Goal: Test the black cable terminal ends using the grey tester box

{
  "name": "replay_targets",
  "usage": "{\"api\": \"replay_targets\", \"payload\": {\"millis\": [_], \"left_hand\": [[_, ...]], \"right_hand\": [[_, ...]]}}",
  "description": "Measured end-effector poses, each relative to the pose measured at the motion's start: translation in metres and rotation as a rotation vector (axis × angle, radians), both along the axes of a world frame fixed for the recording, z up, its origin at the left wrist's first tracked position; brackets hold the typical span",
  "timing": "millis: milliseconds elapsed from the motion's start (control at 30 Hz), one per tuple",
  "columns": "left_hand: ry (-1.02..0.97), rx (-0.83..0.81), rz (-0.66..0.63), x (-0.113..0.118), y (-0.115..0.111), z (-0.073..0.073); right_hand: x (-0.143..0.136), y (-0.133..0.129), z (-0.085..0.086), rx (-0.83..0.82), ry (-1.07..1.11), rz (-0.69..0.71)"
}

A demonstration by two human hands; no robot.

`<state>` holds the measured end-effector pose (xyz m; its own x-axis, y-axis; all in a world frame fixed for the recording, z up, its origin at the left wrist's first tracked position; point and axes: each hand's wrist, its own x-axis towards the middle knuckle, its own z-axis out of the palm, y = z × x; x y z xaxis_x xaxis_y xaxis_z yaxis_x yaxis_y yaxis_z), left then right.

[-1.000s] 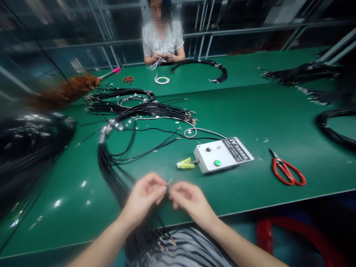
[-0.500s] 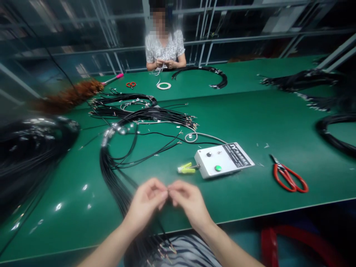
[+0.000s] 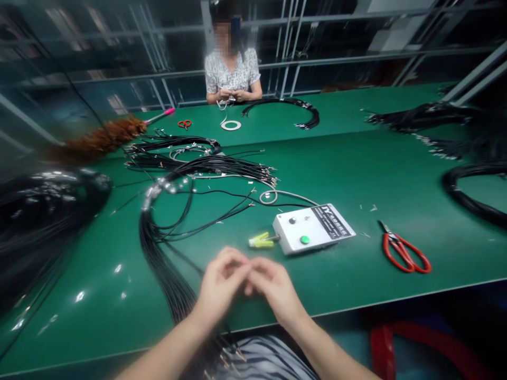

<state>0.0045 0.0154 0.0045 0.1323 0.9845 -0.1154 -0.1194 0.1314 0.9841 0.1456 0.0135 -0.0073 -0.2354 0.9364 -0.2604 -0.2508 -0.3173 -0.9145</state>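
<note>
1. Left hand [image 3: 219, 282] and right hand [image 3: 277, 287] have closed in over the last second: fingertips once apart now meet, just nearside-left of the white JY-labelled control box [image 3: 312, 229]. They cover the wire end seen earlier, so I cannot tell what is pinched.
2. Left of the box, the black cable bundle [image 3: 158, 266] runs behind the left forearm [image 3: 174, 338]; its stripped ends [image 3: 227, 361] are blurred.
3. Right of the box lie red-handled scissors [image 3: 404, 253]; beyond them, the right edge cuts off a black cable coil [image 3: 455, 192].
4. Well beyond the box, a co-worker [image 3: 232, 71] handles something white, indistinct.
</note>
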Motion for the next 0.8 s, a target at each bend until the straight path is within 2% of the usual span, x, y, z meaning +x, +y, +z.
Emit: {"api": "replay_targets", "payload": {"millis": [133, 267, 367, 467, 600, 667, 800], "left_hand": [[0.000, -0.061, 0.044, 0.001, -0.001, -0.004], [0.038, -0.042, 0.059, 0.000, -0.003, -0.007], [0.100, 0.009, 0.065, 0.000, -0.004, -0.011], [0.286, 0.135, 0.039, 0.000, -0.006, -0.012], [0.521, 0.294, 0.021, 0.001, -0.006, -0.012], [0.509, 0.256, 0.032, 0.001, -0.005, -0.013], [0.362, 0.086, 0.030, -0.001, 0.000, -0.018]], "right_hand": [[0.006, 0.003, 0.003, 0.142, -0.222, 0.028], [0.012, 0.004, 0.009, 0.369, -0.477, 0.055], [0.016, 0.005, 0.012, 0.574, -0.673, 0.048], [0.019, 0.006, 0.011, 0.719, -0.837, 0.030], [0.023, 0.007, 0.006, 0.811, -0.931, 0.032], [0.028, 0.006, 0.003, 0.820, -0.957, 0.028], [0.037, 0.005, 0.001, 0.825, -1.056, -0.010]]}}
